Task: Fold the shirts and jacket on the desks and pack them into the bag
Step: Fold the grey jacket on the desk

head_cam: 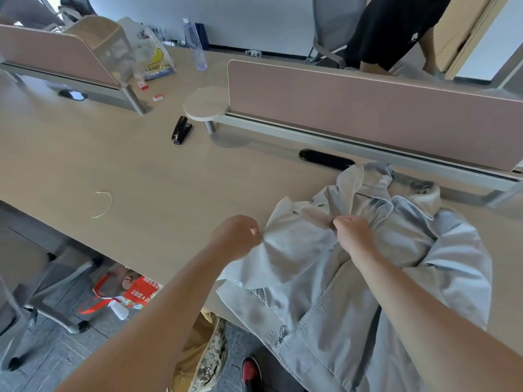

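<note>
On the desk (141, 165) at near right: jacket (353, 278), overhanging the front edge, left hand (236, 239) and right hand (353, 236) on it side by side. Behind it, divider (368, 108). Left of that, stapler (181, 130); farther back, bottle (195, 43). Under the desk, on the floor at left, bag (141, 290)

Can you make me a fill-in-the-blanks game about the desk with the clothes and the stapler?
1. The left hand and the right hand both grip the grey ____.
2. The stapler on the desk is ____ in colour.
3. The garment's front closes with a ____.
4. The clear bottle stands ____, not lying down.
Missing words: jacket, black, zipper, upright.
</note>
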